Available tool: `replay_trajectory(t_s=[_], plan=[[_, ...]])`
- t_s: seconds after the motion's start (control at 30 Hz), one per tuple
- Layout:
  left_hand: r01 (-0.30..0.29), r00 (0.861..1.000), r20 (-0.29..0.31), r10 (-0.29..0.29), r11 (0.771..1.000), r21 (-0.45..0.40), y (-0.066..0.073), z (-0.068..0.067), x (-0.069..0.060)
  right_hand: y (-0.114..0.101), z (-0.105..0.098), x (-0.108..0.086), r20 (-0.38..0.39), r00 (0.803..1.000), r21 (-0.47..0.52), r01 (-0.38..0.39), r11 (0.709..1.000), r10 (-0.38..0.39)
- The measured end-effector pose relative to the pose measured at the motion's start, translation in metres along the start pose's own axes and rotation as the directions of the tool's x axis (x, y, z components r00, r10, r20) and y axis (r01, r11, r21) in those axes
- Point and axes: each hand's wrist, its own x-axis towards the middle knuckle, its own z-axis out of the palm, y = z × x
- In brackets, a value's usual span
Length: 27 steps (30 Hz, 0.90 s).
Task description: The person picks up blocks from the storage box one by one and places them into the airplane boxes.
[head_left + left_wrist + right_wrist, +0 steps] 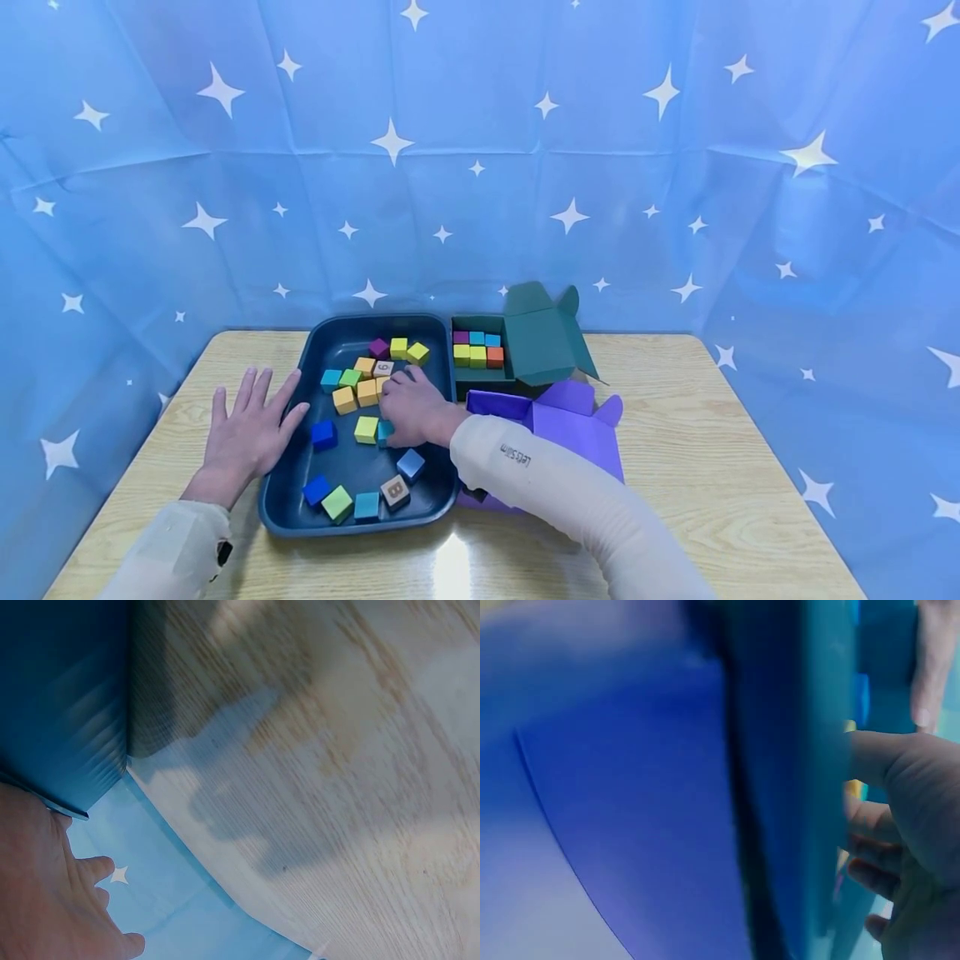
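A dark blue tray holds loose cubes. My right hand reaches into it from the right. Its fingers are by an orange cube, partly covered, and its thumb is by a teal cube. The right wrist view shows the thumb and fingers apart, their tips hidden behind the tray wall, so any grip cannot be made out. A yellow cube lies just left of this hand. My left hand is at the tray's left side, fingers spread and straight, its thumb over the rim.
Right of the tray stands a green box, lid folded open, with rows of coloured cubes inside. In front of it, a purple box also has its lid open; my right forearm crosses it. Wooden table surrounds these, with a starry blue curtain behind.
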Motion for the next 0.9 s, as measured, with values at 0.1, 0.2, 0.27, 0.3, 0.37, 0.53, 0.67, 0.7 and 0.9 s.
replay_trajectory(t_s=[0.1, 0.2, 0.27, 0.3, 0.37, 0.53, 0.67, 0.7, 0.9], plan=[[0.0, 1.0, -0.002, 0.0, 1.0, 0.003, 0.0, 0.0, 0.0, 0.003, -0.005, -0.002, -0.01, 1.0, 0.016, -0.004, 1.0, 0.004], [-0.001, 1.0, -0.005, 0.001, 1.0, 0.005, 0.0, 0.001, 0.0, 0.008, -0.013, -0.004, -0.034, 0.999, 0.041, -0.014, 0.999, 0.016], [-0.002, 1.0, -0.006, 0.002, 1.0, 0.003, 0.0, 0.001, 0.0, 0.011, -0.018, -0.006, -0.052, 0.998, 0.056, -0.021, 0.998, 0.024], [-0.003, 1.0, -0.006, 0.003, 1.0, 0.006, 0.0, 0.001, 0.0, 0.012, -0.021, -0.007, -0.06, 0.998, 0.061, -0.023, 0.998, 0.027], [-0.004, 1.0, -0.006, 0.004, 1.0, 0.008, 0.0, 0.001, -0.001, 0.015, -0.025, -0.008, -0.074, 0.997, 0.066, -0.029, 0.997, 0.034], [-0.003, 1.0, -0.006, 0.004, 1.0, 0.011, 0.002, 0.0, -0.001, 0.026, -0.034, -0.012, -0.098, 0.993, 0.091, -0.053, 0.994, 0.062], [-0.001, 1.0, -0.002, 0.001, 1.0, 0.011, 0.002, 0.0, -0.001, 0.042, -0.044, -0.017, -0.113, 0.989, 0.128, -0.077, 0.989, 0.092], [-0.001, 1.0, -0.002, 0.001, 1.0, 0.013, 0.002, 0.0, 0.0, 0.047, -0.047, -0.019, -0.113, 0.988, 0.138, -0.086, 0.987, 0.103], [-0.003, 1.0, -0.004, 0.003, 1.0, 0.018, 0.001, 0.0, 0.0, 0.08, -0.064, -0.032, -0.132, 0.975, 0.19, -0.152, 0.97, 0.179]])
